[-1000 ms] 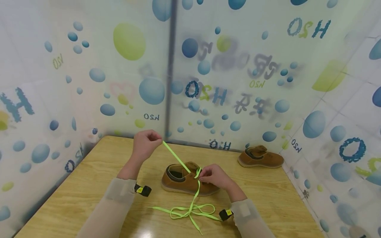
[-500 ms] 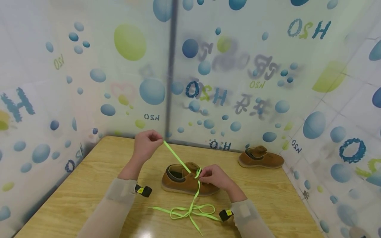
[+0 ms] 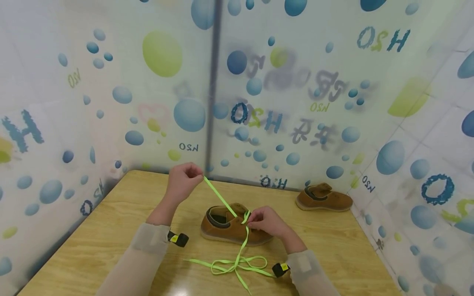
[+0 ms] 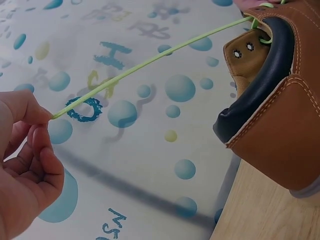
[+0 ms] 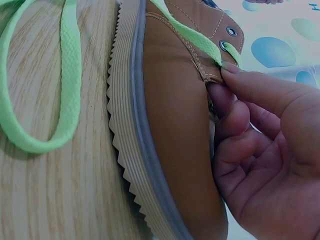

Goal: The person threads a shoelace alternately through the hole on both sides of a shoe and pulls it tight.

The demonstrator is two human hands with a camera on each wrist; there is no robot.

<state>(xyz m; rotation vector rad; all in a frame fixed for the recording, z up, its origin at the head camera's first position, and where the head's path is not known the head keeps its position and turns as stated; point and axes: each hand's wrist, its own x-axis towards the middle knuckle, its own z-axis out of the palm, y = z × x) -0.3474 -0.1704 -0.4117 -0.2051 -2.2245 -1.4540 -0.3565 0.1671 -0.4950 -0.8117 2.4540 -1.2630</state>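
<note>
A brown low-cut shoe [image 3: 218,230] stands on the table, toe to the right. Pinched between thumb and finger, the tip of a bright green shoelace [image 4: 150,61] is in my left hand [image 3: 181,183], raised behind and left of the shoe. From there the lace runs taut down to the upper eyelets. My right hand [image 3: 267,222] pinches the shoe's eyelet flap [image 5: 210,25], thumb on top right at the lace and forefinger tucked beneath the edge. Two metal-rimmed eyelets without lace show on the far flap [image 4: 243,51] in the left wrist view.
The long loose part of the lace [image 3: 238,263] lies in loops on the wooden table [image 3: 111,230] in front of the shoe. A second brown shoe [image 3: 324,199], its tongue raised, stands at the back right beside the wall. Bubble-patterned walls [image 3: 259,102] close in the table's back and right.
</note>
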